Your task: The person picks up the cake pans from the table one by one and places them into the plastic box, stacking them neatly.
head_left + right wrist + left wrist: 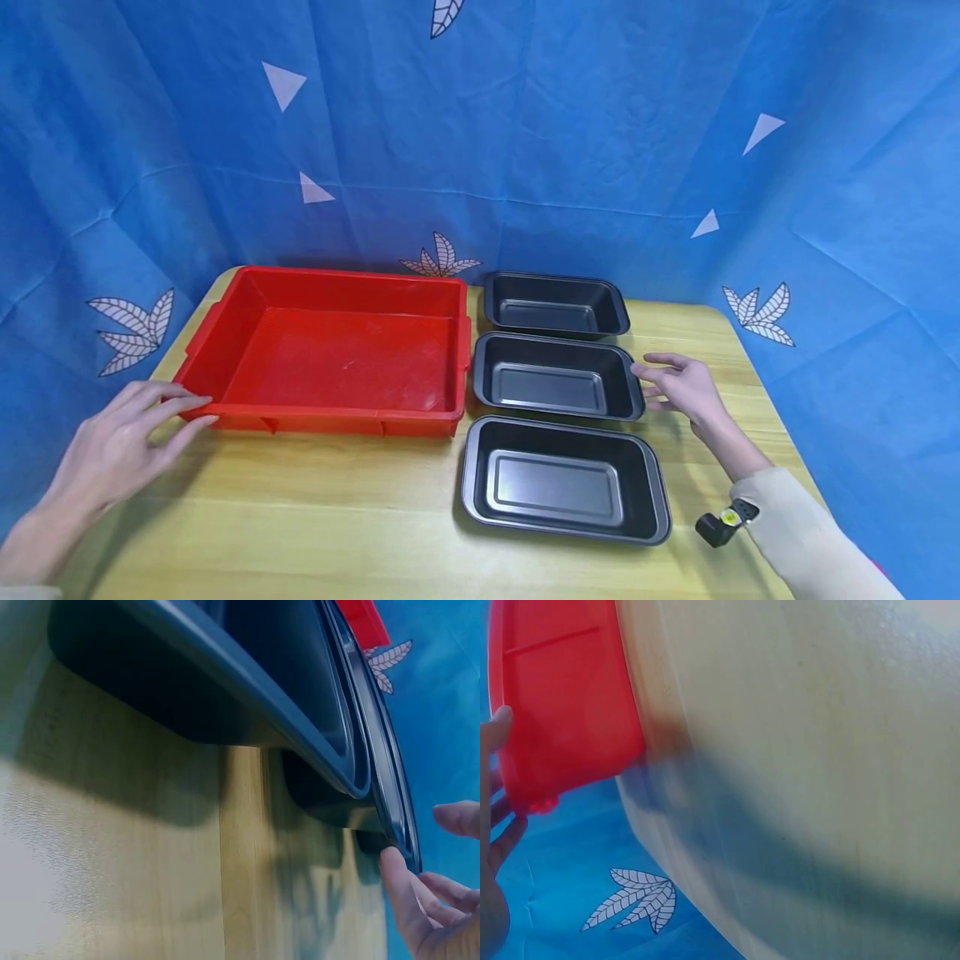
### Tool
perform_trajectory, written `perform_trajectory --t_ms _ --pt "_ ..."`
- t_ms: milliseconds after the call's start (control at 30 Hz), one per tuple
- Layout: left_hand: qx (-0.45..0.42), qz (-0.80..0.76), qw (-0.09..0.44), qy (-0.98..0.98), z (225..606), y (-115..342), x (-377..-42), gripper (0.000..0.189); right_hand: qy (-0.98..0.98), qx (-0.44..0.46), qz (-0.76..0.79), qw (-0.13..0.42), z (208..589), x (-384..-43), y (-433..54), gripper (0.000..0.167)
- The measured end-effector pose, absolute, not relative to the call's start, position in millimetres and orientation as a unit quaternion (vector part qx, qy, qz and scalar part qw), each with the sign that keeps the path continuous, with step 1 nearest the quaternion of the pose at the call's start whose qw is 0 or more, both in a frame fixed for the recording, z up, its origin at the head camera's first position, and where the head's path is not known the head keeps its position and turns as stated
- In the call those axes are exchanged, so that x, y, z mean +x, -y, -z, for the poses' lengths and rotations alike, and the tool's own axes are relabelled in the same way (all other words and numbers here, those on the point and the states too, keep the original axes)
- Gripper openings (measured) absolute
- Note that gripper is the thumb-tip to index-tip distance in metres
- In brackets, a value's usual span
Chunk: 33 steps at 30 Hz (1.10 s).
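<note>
My left hand (pixel 123 442) is at the near left corner of a red plastic tray (pixel 420 422), fingertips and thumb touching its rim, fingers extended. In the left wrist view the thumb (pixel 502 718) meets the rim of the red tray (pixel 570 697). My right hand (pixel 686 387) is at the right end of the middle dark loaf pan (pixel 547 387), fingertips by its rim, fingers loosely spread. In the right wrist view a finger of the right hand (pixel 442 900) touches a pan's end. Another loaf pan (pixel 555 487) lies nearer, and a third loaf pan (pixel 547 315) farther back.
The pale wooden table (pixel 315 508) carries the tray and the pans, side by side. Blue patterned cloth (pixel 600 125) hangs behind and around it. A small black camera (pixel 723 525) is strapped at the right sleeve.
</note>
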<state>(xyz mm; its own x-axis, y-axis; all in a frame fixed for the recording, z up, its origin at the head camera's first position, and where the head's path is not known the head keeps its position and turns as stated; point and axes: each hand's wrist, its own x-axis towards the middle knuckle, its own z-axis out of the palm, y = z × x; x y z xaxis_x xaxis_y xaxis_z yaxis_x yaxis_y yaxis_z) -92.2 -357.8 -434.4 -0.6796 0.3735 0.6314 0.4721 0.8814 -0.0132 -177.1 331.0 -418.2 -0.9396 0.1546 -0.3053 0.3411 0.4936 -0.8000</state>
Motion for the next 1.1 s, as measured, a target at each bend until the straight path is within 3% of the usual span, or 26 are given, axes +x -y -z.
perform_trajectory --t_ms 633,1100 --pt "-0.217 0.074 0.306 0.924 432.4 356.6 -89.5 0.093 -0.840 0.139 0.495 0.175 418.6 -200.5 -336.3 0.064" --pt "-0.214 0.076 0.296 0.928 433.0 356.1 -88.6 0.093 -0.831 0.149 0.496 0.203 422.2 -206.2 -330.0 0.075"
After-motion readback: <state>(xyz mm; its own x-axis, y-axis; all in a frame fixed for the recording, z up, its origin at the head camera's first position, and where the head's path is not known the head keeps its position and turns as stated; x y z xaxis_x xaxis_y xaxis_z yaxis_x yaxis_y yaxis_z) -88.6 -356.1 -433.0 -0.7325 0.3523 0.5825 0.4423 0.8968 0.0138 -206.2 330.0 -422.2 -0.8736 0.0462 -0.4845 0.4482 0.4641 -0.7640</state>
